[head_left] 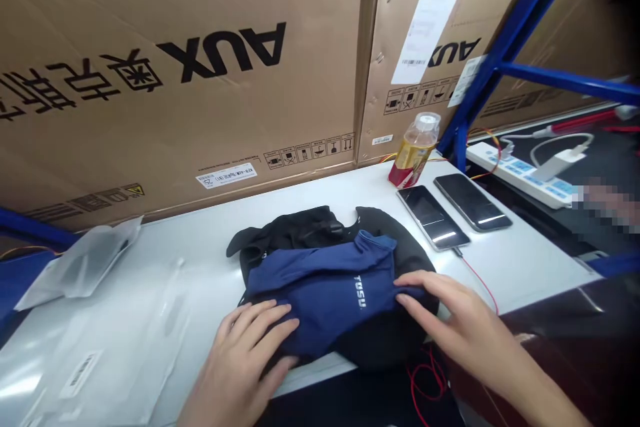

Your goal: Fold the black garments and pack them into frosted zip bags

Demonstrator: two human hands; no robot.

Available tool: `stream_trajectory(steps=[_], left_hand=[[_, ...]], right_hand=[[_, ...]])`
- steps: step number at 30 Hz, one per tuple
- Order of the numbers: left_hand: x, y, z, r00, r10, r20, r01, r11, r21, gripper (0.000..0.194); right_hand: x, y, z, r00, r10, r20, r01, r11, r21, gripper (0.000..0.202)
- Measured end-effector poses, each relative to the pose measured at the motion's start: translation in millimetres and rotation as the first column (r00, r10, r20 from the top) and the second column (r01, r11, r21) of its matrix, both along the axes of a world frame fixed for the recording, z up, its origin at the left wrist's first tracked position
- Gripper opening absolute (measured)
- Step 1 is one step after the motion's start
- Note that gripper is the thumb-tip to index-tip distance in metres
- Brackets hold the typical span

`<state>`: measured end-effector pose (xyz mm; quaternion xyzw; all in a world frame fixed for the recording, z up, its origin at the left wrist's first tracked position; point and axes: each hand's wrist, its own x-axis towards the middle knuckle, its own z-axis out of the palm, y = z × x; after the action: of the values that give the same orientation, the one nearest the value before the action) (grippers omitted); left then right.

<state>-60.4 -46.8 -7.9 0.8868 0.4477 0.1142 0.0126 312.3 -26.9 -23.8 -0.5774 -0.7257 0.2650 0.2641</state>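
Observation:
A dark blue garment (330, 287) with white "TUSU" lettering lies bunched on top of black fabric (385, 340) at the front edge of a white table. My left hand (250, 347) rests on the near left part of the blue cloth, fingers spread and fairly flat. At the right side, my right hand (445, 313) pinches a fold of the blue garment between thumb and index finger. Folds of the black fabric stick out behind and to the right of the blue cloth. How the two pieces are joined, if at all, I cannot tell.
Large cardboard boxes (175, 113) stand behind the white table (200, 233). A drink bottle (415, 150) and two phones, one black (473, 202) and one with a red cable (434, 217), sit at right. Plastic bags (115, 353) lie left. Beyond the blue frame (505, 53) is a power strip (520, 173).

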Motion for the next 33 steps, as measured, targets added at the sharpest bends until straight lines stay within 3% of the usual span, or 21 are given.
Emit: stream_trajectory(steps=[3,7,9,13,17,18,21,25,29,33], left_hand=[[5.8,5.1,3.4,0.993,0.057,0.106,-0.055,0.998,-0.024,0.029],[16.9,24.5,12.0,0.935,0.308,0.178,-0.292,0.950,-0.111,0.025],[29.0,33.1,13.0,0.912,0.376,0.162,-0.368,0.926,-0.081,0.027],[63.5,30.2,7.9,0.932,0.312,0.183,-0.322,0.946,0.029,0.034],[82.6,15.9,1.2,0.938,0.291,0.187,-0.284,0.957,-0.065,0.021],[81.4,14.1,0.9,0.929,0.309,0.202,-0.295,0.951,-0.096,0.015],[65.0,12.9,5.6,0.914,0.337,0.225,-0.301,0.936,-0.180,0.024],[38.5,16.8,21.4,0.945,0.315,0.093,-0.297,0.940,-0.167,0.031],[30.8,34.5,40.7,0.954,0.251,-0.162,-0.277,0.948,-0.160,0.032],[28.3,61.2,51.3,0.967,0.205,-0.151,-0.236,0.944,-0.230,0.024]], right_hand=[[-7.8,3.2,-1.5,0.995,-0.098,0.017,0.099,0.991,-0.087,0.028],[-22.0,9.1,1.8,0.977,-0.172,0.128,0.185,0.978,-0.094,0.023],[-27.7,12.2,4.6,0.967,-0.203,0.156,0.215,0.974,-0.068,0.020],[-31.8,17.0,10.0,0.958,-0.235,0.167,0.243,0.970,-0.030,0.021],[-32.6,18.2,8.4,0.943,-0.248,0.223,0.256,0.967,-0.008,0.019],[-32.8,18.0,6.6,0.938,-0.252,0.239,0.262,0.965,-0.011,0.019],[-31.4,16.9,-0.3,0.937,-0.248,0.246,0.266,0.963,-0.042,0.021],[-26.7,16.6,-5.6,0.950,-0.231,0.209,0.252,0.965,-0.079,0.023],[-25.9,17.7,2.4,0.964,-0.222,0.145,0.230,0.972,-0.040,0.022],[-30.2,23.0,14.1,0.957,-0.285,0.056,0.281,0.957,0.067,0.021]])
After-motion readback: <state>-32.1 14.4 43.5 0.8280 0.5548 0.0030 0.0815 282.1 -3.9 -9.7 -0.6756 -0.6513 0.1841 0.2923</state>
